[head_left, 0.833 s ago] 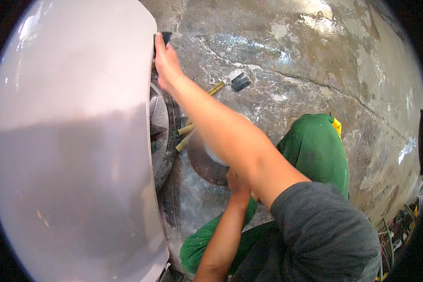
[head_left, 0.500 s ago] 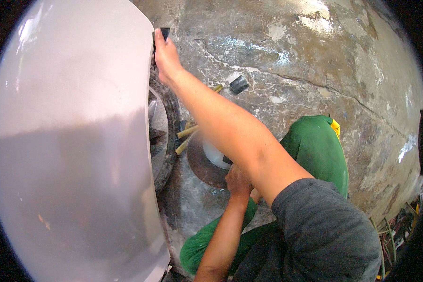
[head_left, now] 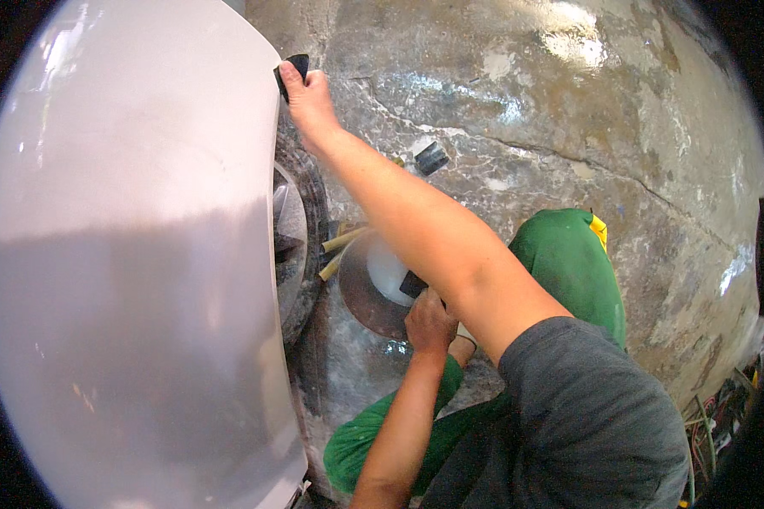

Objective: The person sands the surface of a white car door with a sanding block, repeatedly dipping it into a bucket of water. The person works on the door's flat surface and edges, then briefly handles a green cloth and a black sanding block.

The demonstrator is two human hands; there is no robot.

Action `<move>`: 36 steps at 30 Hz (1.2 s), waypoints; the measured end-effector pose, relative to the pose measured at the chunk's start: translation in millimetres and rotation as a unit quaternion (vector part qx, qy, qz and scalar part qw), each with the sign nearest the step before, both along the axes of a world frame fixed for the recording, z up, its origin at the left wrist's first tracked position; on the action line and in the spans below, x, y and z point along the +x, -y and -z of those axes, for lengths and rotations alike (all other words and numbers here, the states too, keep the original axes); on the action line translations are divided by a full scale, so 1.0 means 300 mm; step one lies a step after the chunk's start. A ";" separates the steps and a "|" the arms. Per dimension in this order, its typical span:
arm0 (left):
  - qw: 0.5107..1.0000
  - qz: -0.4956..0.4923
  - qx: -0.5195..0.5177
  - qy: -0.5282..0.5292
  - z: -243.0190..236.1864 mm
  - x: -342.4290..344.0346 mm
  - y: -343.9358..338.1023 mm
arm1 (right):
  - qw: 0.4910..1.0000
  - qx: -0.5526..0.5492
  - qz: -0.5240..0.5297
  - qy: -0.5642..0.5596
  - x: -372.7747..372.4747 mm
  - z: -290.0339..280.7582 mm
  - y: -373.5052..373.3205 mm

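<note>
At the top edge of a pale grey curved panel (head_left: 127, 297), my right hand (head_left: 307, 102) grips a black pad (head_left: 295, 64). Below my outstretched right arm, my left hand (head_left: 429, 325) is closed on a dark block (head_left: 412, 283) over a round, shallow container (head_left: 361, 284) with a pale middle; part of both is hidden. A dark wheel (head_left: 306, 305) shows beside the panel's edge, and yellowish sticks (head_left: 339, 242) lie between it and the container, partly under my arm.
The stained, cracked concrete floor (head_left: 620, 119) spreads right of the panel, with a small dark block (head_left: 432, 159) lying on it. My green-trousered knee (head_left: 560, 254) is bent at the right. Tangled hoses or wires (head_left: 709, 433) lie at the lower right edge.
My right hand has shifted slightly upward along the panel's edge, and its pad is turned. More of the dark block in my left hand now shows from under my arm.
</note>
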State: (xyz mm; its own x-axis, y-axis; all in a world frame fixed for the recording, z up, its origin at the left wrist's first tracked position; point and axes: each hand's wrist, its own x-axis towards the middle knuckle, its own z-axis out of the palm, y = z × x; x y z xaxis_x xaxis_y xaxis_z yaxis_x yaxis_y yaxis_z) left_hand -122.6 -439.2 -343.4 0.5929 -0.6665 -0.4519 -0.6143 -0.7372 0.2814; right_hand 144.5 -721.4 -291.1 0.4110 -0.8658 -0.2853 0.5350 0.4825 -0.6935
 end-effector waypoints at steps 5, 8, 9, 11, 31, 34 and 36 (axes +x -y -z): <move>0.999 -0.001 0.046 0.026 -0.001 0.026 -0.030 | 0.991 -0.125 -0.030 -0.035 -0.123 -0.039 -0.182; 1.000 0.016 -0.002 0.008 -0.021 0.019 -0.008 | 0.982 -0.161 -0.093 0.004 -0.137 -0.046 -0.178; 1.000 0.008 0.007 0.017 -0.013 0.015 -0.010 | 0.980 -0.172 -0.094 0.019 -0.123 -0.062 -0.177; 0.999 -0.008 0.024 0.032 0.004 0.010 -0.015 | 0.973 -0.205 -0.104 -0.017 -0.113 -0.080 -0.165; 0.975 -0.141 -0.149 0.086 0.056 -0.100 -0.045 | 0.937 -0.217 -0.267 -0.053 -0.296 -0.143 -0.437; 0.989 -0.088 -0.116 -0.006 0.003 -0.044 0.015 | 0.925 -0.208 -0.312 -0.053 -0.342 -0.133 -0.493; 0.998 -0.013 -0.059 -0.001 -0.026 0.003 0.036 | 0.919 -0.195 -0.340 -0.038 -0.366 -0.141 -0.564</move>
State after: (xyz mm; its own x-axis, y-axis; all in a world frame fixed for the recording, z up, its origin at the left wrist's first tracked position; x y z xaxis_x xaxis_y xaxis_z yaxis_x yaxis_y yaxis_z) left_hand -121.5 -449.9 -335.4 0.6098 -0.6998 -0.3721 -0.5954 -0.7143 0.3678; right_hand 34.7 -552.2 -248.9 0.8863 -0.4593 -0.0588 0.1444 0.3949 -0.9073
